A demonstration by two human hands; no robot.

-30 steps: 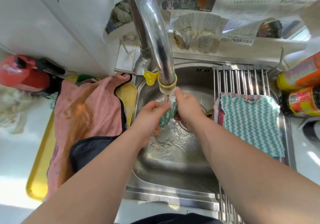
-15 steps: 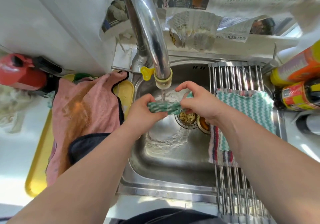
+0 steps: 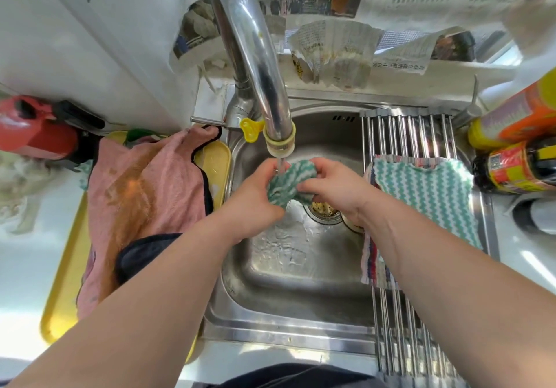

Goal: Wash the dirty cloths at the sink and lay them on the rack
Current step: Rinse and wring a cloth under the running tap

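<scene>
Over the steel sink (image 3: 301,291), a green-and-white zigzag cloth (image 3: 288,183) is bunched under the running tap (image 3: 279,144). My left hand (image 3: 252,198) grips its left end and my right hand (image 3: 334,189) grips its right end. On the roll-up metal rack (image 3: 400,129) across the sink's right side lie a second green zigzag cloth (image 3: 433,195) and a striped cloth (image 3: 371,261) under it. A stained pink cloth (image 3: 144,195) and a dark cloth (image 3: 141,252) lie on the yellow tray (image 3: 60,303) to the left.
A red appliance (image 3: 33,129) stands at the far left. Orange and yellow bottles (image 3: 517,123) and a dark jar (image 3: 517,165) crowd the right counter. Newspaper (image 3: 337,48) lines the ledge behind the tap. The drain strainer (image 3: 322,207) sits under my hands.
The cloth was pulled out into a long strip between my hands half a second ago; now it is bunched together again under the water, and my hands have come closer.
</scene>
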